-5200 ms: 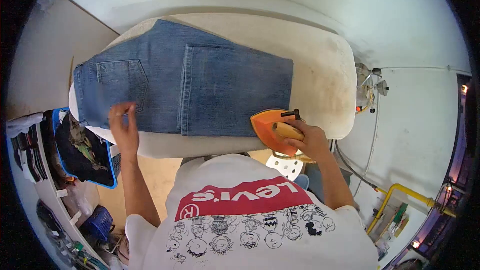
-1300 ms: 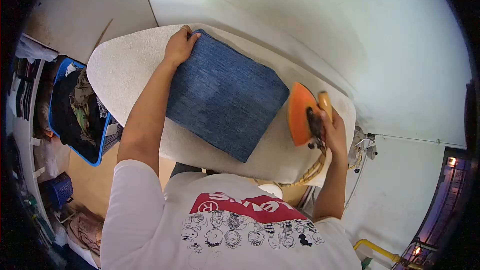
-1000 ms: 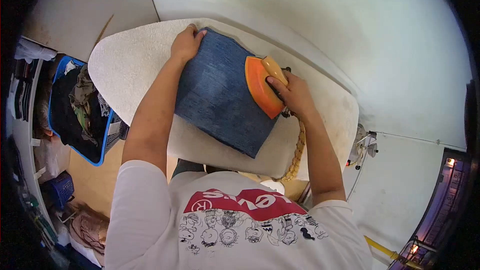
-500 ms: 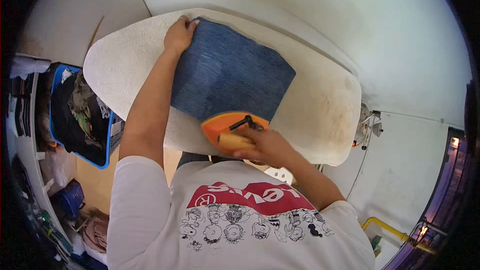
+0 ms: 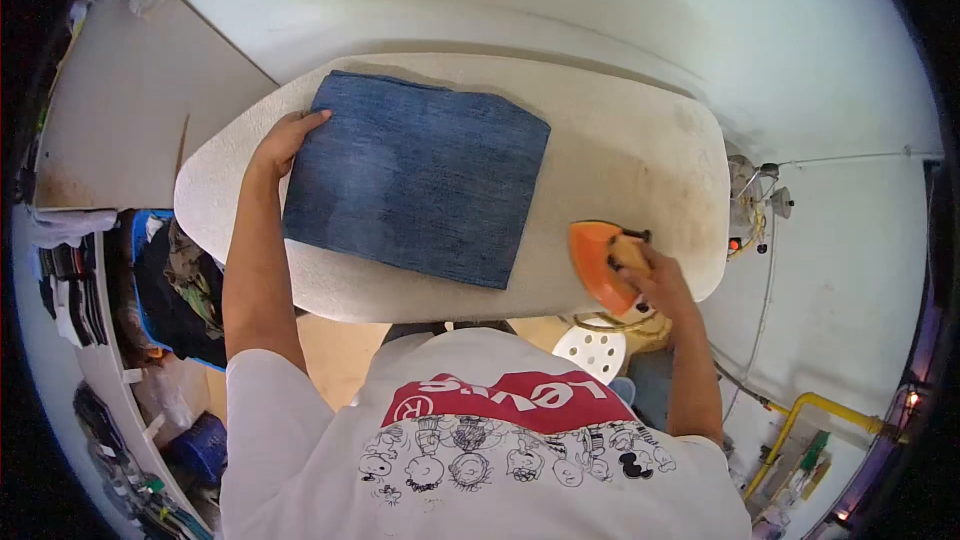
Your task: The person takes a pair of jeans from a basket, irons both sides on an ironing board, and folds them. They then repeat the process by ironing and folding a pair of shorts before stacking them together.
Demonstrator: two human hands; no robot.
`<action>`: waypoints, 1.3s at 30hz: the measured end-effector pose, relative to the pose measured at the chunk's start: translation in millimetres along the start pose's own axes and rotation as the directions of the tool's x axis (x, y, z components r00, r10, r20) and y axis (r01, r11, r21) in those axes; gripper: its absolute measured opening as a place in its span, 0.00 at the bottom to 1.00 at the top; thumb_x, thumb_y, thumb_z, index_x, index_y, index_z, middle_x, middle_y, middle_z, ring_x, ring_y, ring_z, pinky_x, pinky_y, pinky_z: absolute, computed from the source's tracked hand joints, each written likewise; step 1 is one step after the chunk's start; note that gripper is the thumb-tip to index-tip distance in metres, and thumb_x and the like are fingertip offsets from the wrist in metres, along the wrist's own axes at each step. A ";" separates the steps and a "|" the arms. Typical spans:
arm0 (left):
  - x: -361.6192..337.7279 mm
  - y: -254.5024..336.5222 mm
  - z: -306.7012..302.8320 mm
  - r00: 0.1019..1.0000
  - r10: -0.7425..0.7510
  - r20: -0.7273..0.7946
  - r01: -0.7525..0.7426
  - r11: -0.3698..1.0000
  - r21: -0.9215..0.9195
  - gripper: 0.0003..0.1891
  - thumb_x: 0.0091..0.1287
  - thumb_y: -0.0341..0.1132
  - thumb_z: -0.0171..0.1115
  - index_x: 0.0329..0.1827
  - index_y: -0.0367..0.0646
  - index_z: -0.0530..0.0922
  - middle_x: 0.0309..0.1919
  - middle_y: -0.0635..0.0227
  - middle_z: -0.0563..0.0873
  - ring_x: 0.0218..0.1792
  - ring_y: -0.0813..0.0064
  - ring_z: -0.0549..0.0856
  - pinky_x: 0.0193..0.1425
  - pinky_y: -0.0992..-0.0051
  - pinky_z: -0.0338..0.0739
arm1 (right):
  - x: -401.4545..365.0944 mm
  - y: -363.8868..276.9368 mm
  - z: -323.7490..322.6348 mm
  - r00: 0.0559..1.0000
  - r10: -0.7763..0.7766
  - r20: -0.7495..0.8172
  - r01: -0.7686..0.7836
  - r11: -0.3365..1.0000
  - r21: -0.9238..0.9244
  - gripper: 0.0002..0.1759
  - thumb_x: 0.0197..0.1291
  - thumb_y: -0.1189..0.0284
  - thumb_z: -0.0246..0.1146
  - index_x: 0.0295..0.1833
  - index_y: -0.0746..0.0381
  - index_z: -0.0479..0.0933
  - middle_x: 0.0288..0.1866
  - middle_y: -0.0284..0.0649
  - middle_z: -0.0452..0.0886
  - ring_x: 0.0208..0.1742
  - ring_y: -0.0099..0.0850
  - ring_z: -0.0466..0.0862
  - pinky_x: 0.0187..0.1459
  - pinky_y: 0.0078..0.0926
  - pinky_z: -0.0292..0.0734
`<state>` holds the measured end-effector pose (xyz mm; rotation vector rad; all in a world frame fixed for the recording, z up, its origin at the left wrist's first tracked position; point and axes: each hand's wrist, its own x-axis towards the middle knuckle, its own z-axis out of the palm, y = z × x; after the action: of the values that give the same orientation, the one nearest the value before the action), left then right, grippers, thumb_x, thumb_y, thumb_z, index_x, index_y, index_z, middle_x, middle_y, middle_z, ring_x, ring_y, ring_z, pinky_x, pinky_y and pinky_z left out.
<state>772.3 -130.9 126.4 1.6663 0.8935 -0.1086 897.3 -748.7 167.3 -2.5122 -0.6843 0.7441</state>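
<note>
Folded blue denim (image 5: pixel 420 175) lies flat on the cream padded ironing board (image 5: pixel 640 170). My left hand (image 5: pixel 288 140) is at the denim's upper left edge, its thumb on the cloth and its other fingers partly hidden along the edge. My right hand (image 5: pixel 660 285) is wrapped round the handle of an orange iron (image 5: pixel 597 265), which is on the board's right part, apart from the denim. The iron's pointed end faces up and to the left.
A blue basket (image 5: pixel 140 285) of dark clothes stands left of the board, beside shelves with folded clothes (image 5: pixel 75 290). A white stool with holes (image 5: pixel 592 348) is below the board's front edge. A yellow pipe (image 5: pixel 790 420) runs at lower right.
My right hand has moved the iron off the denim's lower edge to the right. My left hand now sits lower along the denim's left edge. The view has shifted.
</note>
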 end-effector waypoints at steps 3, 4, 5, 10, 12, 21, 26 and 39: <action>-10.3 23.4 3.0 0.987 0.034 0.154 0.013 0.957 -0.289 0.28 0.68 0.46 0.65 0.59 0.26 0.78 0.49 0.48 0.86 0.56 0.60 0.83 0.62 0.70 0.74 | -11.4 8.8 -19.6 0.974 0.155 -0.164 -0.111 0.963 0.245 0.33 0.62 0.57 0.70 0.67 0.63 0.73 0.33 0.41 0.84 0.28 0.29 0.81 0.30 0.28 0.75; -18.5 42.0 4.9 0.984 0.092 0.155 -0.052 0.968 -0.245 0.27 0.68 0.44 0.65 0.58 0.26 0.78 0.48 0.50 0.86 0.54 0.62 0.84 0.61 0.70 0.75 | -14.1 2.5 -30.5 0.919 0.391 -0.051 -0.333 0.838 0.432 0.31 0.62 0.59 0.70 0.66 0.65 0.74 0.26 0.35 0.81 0.21 0.22 0.76 0.22 0.24 0.70; -26.5 61.7 6.7 0.976 0.151 0.157 -0.117 0.972 -0.202 0.26 0.68 0.43 0.65 0.58 0.26 0.78 0.47 0.52 0.86 0.52 0.64 0.85 0.59 0.71 0.76 | -14.0 8.0 -32.2 0.917 0.394 -0.058 -0.328 0.831 0.450 0.31 0.62 0.59 0.70 0.66 0.65 0.74 0.26 0.35 0.81 0.21 0.22 0.76 0.22 0.24 0.70; -81.8 193.6 41.8 0.885 0.426 0.190 -0.462 0.857 0.227 0.25 0.67 0.43 0.66 0.60 0.32 0.79 0.42 0.60 0.87 0.41 0.71 0.85 0.50 0.75 0.79 | -13.5 22.7 -48.1 0.912 0.385 -0.138 -0.277 0.830 0.484 0.27 0.64 0.57 0.68 0.62 0.62 0.77 0.19 0.26 0.69 0.14 0.17 0.65 0.15 0.19 0.59; -123.7 238.7 51.0 0.784 0.577 0.229 -0.614 0.775 0.150 0.20 0.68 0.41 0.65 0.56 0.36 0.80 0.39 0.63 0.87 0.39 0.75 0.85 0.48 0.75 0.79 | -12.3 28.1 -48.8 0.918 0.371 -0.143 -0.247 0.813 0.528 0.27 0.64 0.56 0.67 0.62 0.63 0.77 0.19 0.26 0.69 0.13 0.17 0.64 0.15 0.19 0.58; -216.3 155.6 89.0 0.244 0.734 0.634 -0.909 -0.056 0.414 0.12 0.58 0.31 0.66 0.44 0.39 0.80 0.50 0.56 0.81 0.50 0.50 0.81 0.53 0.57 0.75 | -11.0 23.4 -49.7 0.917 0.357 -0.176 -0.226 0.831 0.508 0.28 0.65 0.54 0.66 0.62 0.64 0.77 0.19 0.26 0.69 0.13 0.16 0.65 0.14 0.19 0.59; -202.9 -57.5 120.1 0.545 0.676 0.496 -0.808 0.266 0.526 0.10 0.57 0.29 0.68 0.41 0.40 0.79 0.55 0.61 0.80 0.57 0.53 0.78 0.57 0.55 0.74 | -6.1 26.7 -44.3 0.905 0.387 -0.177 -0.255 0.826 0.503 0.27 0.67 0.56 0.65 0.60 0.65 0.77 0.21 0.27 0.71 0.14 0.17 0.66 0.14 0.20 0.60; -138.2 -69.9 74.1 0.790 0.580 -0.198 -0.396 0.731 0.556 0.11 0.57 0.33 0.72 0.34 0.36 0.78 0.38 0.54 0.78 0.43 0.55 0.79 0.50 0.61 0.73 | 194.1 -196.3 -32.9 0.976 -0.119 -0.182 0.160 0.959 0.233 0.29 0.68 0.46 0.60 0.54 0.63 0.79 0.21 0.26 0.68 0.17 0.15 0.63 0.17 0.17 0.57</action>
<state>661.4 -261.8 118.4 2.4182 0.6733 0.3934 994.2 -493.6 221.2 -2.2423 -0.6592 0.5261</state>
